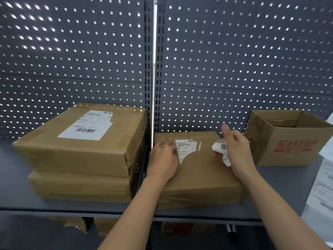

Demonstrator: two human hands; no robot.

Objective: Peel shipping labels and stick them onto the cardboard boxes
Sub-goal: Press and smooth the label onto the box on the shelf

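Cardboard box (198, 177), flat and brown, lies on the grey shelf (288, 177) at about 6 o'clock in the view, and both hands are at its top face. On that face, toward 12 o'clock, a torn label (185, 148) is stuck; its right part is missing and a thin white scrap sits just beside it. The left hand (162, 159) rests on the box at 9 o'clock of this label, fingers close together and pressed down, the tips touching the label's left edge; they are a little blurred. The right hand (237, 152), at 3 o'clock of the label, holds a crumpled label piece (220, 150) with a barcode, the fingers curled round it and the thumb pointing up. At 9 o'clock on the shelf is a stack (72, 159) of flat taped boxes, and the top one carries a whole label (88, 126). At 3 o'clock stands an open box (292, 141) with red print, well apart from the stack. Paper sheets (322, 186) lie at the right edge. A pegboard wall (234, 51) rises behind.
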